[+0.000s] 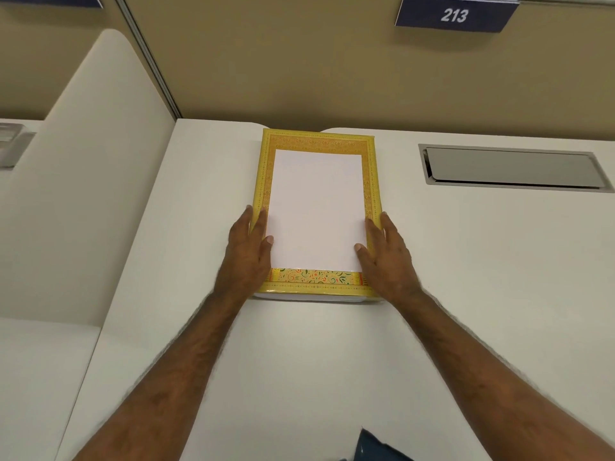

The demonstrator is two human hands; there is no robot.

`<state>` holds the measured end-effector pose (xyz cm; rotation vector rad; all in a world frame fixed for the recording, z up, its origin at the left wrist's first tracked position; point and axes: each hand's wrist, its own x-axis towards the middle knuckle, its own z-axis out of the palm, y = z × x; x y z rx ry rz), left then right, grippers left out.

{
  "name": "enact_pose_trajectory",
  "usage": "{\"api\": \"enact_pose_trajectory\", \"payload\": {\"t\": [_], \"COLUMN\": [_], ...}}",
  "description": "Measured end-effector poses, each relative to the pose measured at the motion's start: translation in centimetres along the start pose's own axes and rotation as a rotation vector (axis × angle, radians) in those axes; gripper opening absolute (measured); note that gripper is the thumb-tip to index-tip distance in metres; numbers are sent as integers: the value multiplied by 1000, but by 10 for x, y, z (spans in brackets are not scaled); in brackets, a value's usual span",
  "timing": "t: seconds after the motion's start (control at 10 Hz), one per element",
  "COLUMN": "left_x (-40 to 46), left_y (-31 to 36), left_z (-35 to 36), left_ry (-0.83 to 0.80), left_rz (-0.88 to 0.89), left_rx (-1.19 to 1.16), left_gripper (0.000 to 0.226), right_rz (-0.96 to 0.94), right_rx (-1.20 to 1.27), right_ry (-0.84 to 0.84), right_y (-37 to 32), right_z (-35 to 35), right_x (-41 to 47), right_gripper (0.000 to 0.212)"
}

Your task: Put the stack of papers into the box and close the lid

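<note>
A flat yellow box (372, 181) with an ornate gold border lies on the white desk, its long side pointing away from me. A white edge shows under its near end. The stack of white papers (316, 207) lies flat on the patterned yellow face, framed by the border. My left hand (249, 251) holds the box's left edge, fingers down its side and thumb resting on the paper's left margin. My right hand (386, 254) mirrors it on the right edge, thumb on the paper's right margin.
The white desk (299, 361) ends at a beige partition wall behind the box. A recessed grey cable hatch (512, 169) sits at the right rear. A cream divider panel (90, 181) stands on the left. A sign reading 213 (454, 15) hangs above.
</note>
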<state>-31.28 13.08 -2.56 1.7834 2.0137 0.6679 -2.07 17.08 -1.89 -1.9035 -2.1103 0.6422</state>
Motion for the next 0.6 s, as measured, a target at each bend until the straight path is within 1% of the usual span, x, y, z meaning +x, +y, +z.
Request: {"api": "enact_pose_trajectory", "payload": {"t": [0.1, 0.2, 0.4, 0.5, 0.6], "left_x": [8, 15, 13, 11, 12], "left_y": [-1, -6, -2, 13, 45], "left_z": [5, 8, 5, 3, 0], "left_ry": [-48, -72, -66, -20, 65], "left_rz": [4, -35, -36, -15, 54], "left_rx": [33, 64, 145, 166, 115], "left_gripper": [54, 53, 57, 60, 58], "right_rz": [1, 17, 2, -7, -23], "right_rx": [-46, -76, -64, -65, -106], "right_ry": [-21, -20, -42, -42, 27], "right_y": [1, 4, 5, 9, 9], "right_z": [2, 5, 0, -10, -35], "right_x": [3, 3, 2, 1, 2], "right_gripper": [63, 62, 64, 69, 79]}}
